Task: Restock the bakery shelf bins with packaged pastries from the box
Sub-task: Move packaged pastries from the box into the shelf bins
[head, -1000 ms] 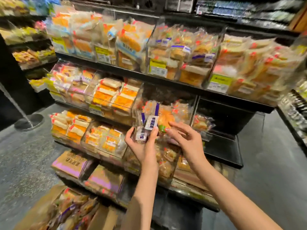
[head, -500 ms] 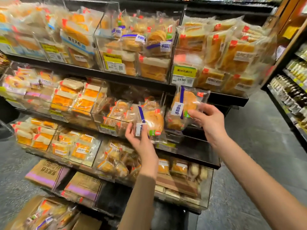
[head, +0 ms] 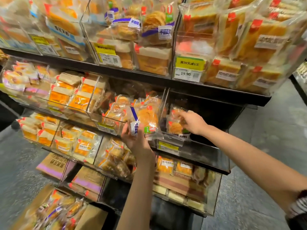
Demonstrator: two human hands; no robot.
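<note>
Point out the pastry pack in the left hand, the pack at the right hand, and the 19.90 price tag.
left-hand pastry pack [head: 146, 119]: head view, on the golden pastry.
right-hand pastry pack [head: 175, 127]: head view, on its clear wrapper front.
19.90 price tag [head: 186, 74]: head view, on the printed price.

"19.90" on price tag [head: 186, 74]
</note>
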